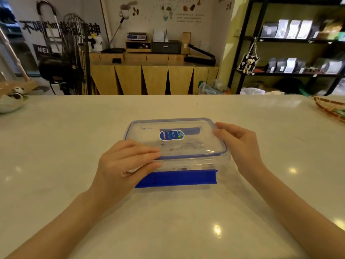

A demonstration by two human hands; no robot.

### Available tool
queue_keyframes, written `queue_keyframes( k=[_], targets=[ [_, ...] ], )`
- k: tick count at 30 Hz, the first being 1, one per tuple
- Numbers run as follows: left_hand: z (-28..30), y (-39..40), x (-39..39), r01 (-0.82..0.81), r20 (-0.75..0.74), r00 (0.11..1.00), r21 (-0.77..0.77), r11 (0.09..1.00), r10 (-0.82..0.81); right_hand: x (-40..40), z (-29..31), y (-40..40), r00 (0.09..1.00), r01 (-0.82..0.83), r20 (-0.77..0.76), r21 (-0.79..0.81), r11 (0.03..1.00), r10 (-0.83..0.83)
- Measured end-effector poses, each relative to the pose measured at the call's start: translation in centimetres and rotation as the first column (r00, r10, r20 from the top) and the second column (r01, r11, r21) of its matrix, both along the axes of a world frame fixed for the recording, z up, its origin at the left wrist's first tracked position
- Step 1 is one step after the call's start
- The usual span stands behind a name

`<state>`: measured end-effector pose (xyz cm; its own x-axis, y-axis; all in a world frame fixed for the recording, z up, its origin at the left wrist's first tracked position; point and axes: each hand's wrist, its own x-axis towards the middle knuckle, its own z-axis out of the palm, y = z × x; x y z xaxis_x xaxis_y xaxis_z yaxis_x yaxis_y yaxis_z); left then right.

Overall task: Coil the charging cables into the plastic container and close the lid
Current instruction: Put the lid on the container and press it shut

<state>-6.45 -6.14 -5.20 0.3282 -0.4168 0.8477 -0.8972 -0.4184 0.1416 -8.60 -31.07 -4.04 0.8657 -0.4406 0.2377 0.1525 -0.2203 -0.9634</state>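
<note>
The lid point(175, 135) sits on the container point(205, 163), centred on the table point(74, 137), cables point(190, 145) inside.

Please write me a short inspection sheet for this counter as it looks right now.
Surface: pale glossy counter, with light reflections.
Job's things: clear box with its lid laid on top; the near blue clip sticks out, not snapped down.
Clutter: panda dish far left, woven basket far right.
Grippers: left hand presses the lid's near left corner; right hand touches its right edge.
Cables: pale coil faintly visible inside the box.
Surroundings: fan, wooden cabinet, shelves of bags.
</note>
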Motion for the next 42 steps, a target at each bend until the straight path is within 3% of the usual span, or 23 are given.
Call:
queue_keyframes(
  k=[5,12,13,15,16,18,21,23,25,29,34,38,42],
  targets=[
    [-0.1,0.0,0.0,0.016,-0.032,0.999,0.044,0.999,-0.015,-0.1,-0.3,-0.3,1.000,0.008,-0.021,-0.040,0.999,-0.009],
    [-0.2,0.5,0.2,0.000,-0.221,0.975,0.136,0.991,0.030,-0.2,-0.1,-0.6,0.995,-0.075,-0.075,-0.080,0.994,0.069],
    [-0.1,0.5,0.2,0.002,-0.235,0.971,0.137,0.991,0.030,-0.2,0.1,-0.8,0.996,-0.061,-0.078,-0.112,0.992,0.053],
    [-0.1,0.6,0.2,0.005,-0.248,0.968,0.136,0.991,0.029,-0.5,0.5,-1.1,0.999,0.033,0.025,-0.321,0.946,-0.026],
    [0.0,0.6,0.1,0.005,-0.241,0.970,0.137,0.991,0.029,-1.0,0.8,-1.0,0.993,0.059,0.117,-0.435,0.899,-0.009],
    [0.0,0.5,0.0,-0.006,-0.211,0.977,0.154,0.988,0.039,-2.4,1.2,-0.3,0.960,-0.013,0.213,-0.616,0.788,0.183],
    [0.1,0.4,-0.3,-0.029,-0.160,0.985,0.229,0.973,0.067,-4.0,0.1,0.6,0.887,-0.035,0.178,-0.893,0.448,0.425],
    [0.1,0.3,-0.6,-0.078,-0.095,0.989,0.319,0.945,0.113,-4.0,-0.9,0.6,0.875,0.027,0.136,-0.971,0.236,0.464],
    [0.0,0.2,-0.8,-0.152,-0.015,0.985,0.413,0.898,0.174,-3.9,-1.5,0.5,0.884,0.049,0.118,-0.986,0.160,0.452],
    [-0.5,-0.1,-1.2,-0.209,0.035,0.976,0.431,0.878,0.215,-3.7,-1.9,0.5,0.882,0.051,0.149,-0.973,0.224,0.446],
    [-0.1,0.4,-1.3,-0.068,-0.121,0.986,0.343,0.937,0.116,-4.0,-0.9,0.0,0.859,-0.158,0.046,-0.923,0.350,0.510],
    [0.2,0.1,-1.0,-0.059,-0.157,0.982,0.258,0.964,0.102,-3.6,-1.0,0.2,0.846,-0.204,0.128,-0.819,0.536,0.518],
    [0.1,0.0,-0.7,-0.060,-0.190,0.976,0.226,0.972,0.104,-3.3,-1.2,0.3,0.848,-0.193,0.174,-0.779,0.597,0.500]
  ],
)
